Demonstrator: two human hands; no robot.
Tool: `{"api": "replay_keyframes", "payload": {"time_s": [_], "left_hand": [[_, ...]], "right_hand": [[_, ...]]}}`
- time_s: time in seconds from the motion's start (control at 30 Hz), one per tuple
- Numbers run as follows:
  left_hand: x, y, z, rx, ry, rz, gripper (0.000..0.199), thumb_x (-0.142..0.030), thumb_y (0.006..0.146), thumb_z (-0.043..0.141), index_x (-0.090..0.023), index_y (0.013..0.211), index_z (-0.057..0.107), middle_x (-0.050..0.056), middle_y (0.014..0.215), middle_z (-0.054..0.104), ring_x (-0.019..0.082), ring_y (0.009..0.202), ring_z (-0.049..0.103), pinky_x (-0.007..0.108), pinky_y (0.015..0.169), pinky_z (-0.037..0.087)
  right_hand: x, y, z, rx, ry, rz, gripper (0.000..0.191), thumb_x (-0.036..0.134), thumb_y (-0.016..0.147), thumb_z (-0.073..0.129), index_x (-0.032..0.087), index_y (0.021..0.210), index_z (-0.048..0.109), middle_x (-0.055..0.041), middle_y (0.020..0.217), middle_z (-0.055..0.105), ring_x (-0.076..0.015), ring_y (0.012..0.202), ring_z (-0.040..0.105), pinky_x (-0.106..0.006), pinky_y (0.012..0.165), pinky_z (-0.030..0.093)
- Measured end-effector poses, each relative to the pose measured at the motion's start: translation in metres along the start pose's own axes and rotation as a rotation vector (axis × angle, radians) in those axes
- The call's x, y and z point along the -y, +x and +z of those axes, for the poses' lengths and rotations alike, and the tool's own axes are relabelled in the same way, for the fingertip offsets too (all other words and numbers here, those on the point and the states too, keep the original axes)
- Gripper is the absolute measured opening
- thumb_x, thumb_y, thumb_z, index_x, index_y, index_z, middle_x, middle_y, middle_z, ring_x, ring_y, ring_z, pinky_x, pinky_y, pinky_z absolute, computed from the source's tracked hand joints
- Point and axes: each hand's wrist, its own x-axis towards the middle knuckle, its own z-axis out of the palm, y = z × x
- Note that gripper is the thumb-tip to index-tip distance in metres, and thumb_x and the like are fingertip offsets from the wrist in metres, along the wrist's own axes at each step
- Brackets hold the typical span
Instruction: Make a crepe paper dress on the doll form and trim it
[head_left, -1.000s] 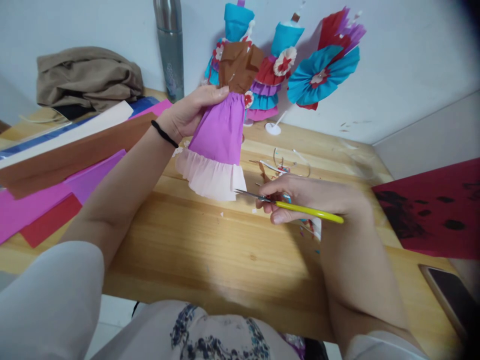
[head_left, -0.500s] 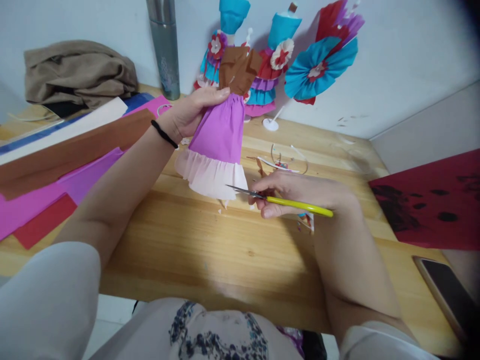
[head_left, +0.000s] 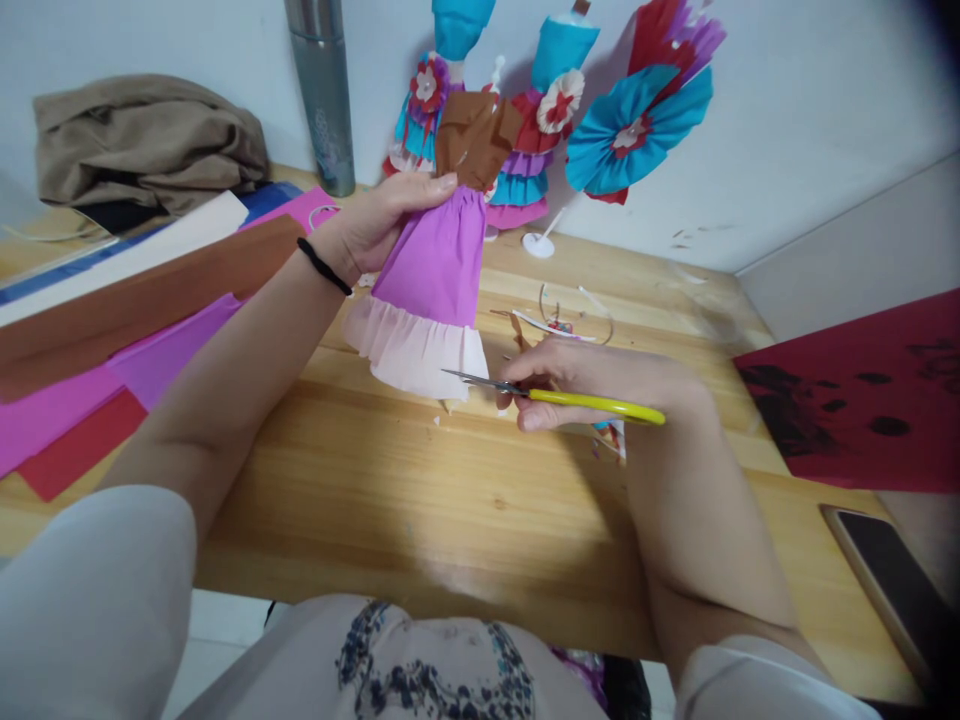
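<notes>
My left hand (head_left: 391, 215) grips a miniature paper dress (head_left: 439, 255) at its waist, thumb in front and fingers behind. The dress has a brown bodice, a purple skirt and a pale pink ruffle along the hem. Yellow-handled scissors (head_left: 570, 400) lie in my right hand (head_left: 559, 380), their blades pointing left across the right end of the ruffle. The fingers of that hand close around the scissors near the pivot, and the blades look nearly together. Whether the blades touch the ruffle I cannot tell.
Dressed paper figures (head_left: 551, 110) and a blue paper fan flower (head_left: 637, 130) stand along the wall. Coloured paper sheets (head_left: 150, 270), a brown cloth (head_left: 150, 145) and a flask (head_left: 322, 100) are at left. Scraps (head_left: 562, 325) lie behind my right hand; a phone (head_left: 885, 575) sits at right.
The view has shifted slightly, so most things sit a little further left. Both hands keep their hold on the dress and the scissors, with hardly any movement.
</notes>
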Motion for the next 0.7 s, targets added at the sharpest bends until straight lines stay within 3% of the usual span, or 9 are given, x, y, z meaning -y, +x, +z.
{"api": "replay_keyframes", "payload": {"time_s": [0.3,0.7], "left_hand": [[0.0017,0.0031,-0.0023,0.045,-0.014,0.020,0.029,-0.013,0.099,0.052,-0.012,0.080,0.074,0.006,0.077,0.073,0.013,0.070,0.065,0.030,0.079,0.050],[-0.0005,-0.0029,0.0003,0.089,-0.031,0.030,0.030,-0.013,0.104,0.047,-0.006,0.084,0.069,0.008,0.076,0.071,0.014,0.067,0.067,0.030,0.073,0.050]], "right_hand": [[-0.0011,-0.0009,-0.0002,-0.007,-0.016,0.025,0.063,0.075,0.085,0.059,0.012,0.080,0.063,-0.0008,0.065,0.056,-0.0099,0.060,0.044,-0.022,0.053,0.034],[-0.0035,-0.0013,-0.0004,-0.008,-0.003,0.010,0.059,0.069,0.085,0.064,0.011,0.079,0.064,0.0001,0.065,0.055,-0.0091,0.058,0.045,-0.020,0.052,0.034]]}}
